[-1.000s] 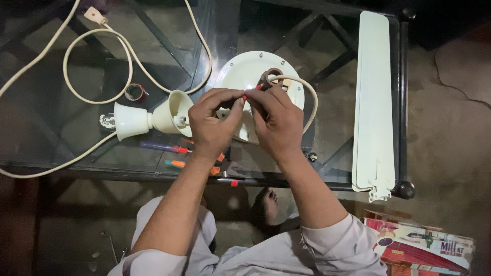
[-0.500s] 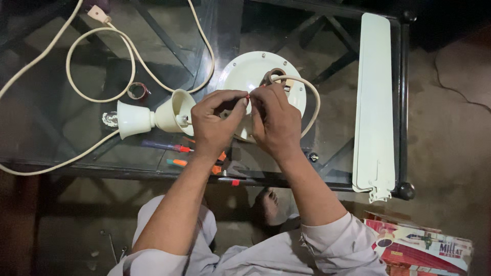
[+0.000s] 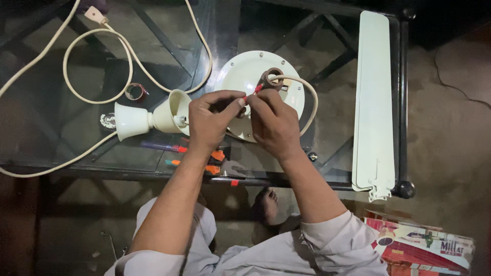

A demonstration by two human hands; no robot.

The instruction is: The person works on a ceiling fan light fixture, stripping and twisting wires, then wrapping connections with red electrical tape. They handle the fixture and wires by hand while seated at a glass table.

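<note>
While both forearms rise from lower frame, left hand (image 3: 212, 122) and right hand (image 3: 273, 122) pinch one red wire (image 3: 251, 94) at centre, over one cream fan motor housing (image 3: 245, 76); one fan blade stack (image 3: 374, 102) right, two canopy cups (image 3: 153, 117) left

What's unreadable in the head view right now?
- Red wire: its joint is hidden by the left hand and right hand fingertips.
- Fan motor housing: lower part covered by both hands.
- Cream cord: cut off at the left edge.
- Screwdrivers: tips dim, partly behind the left forearm.
</note>
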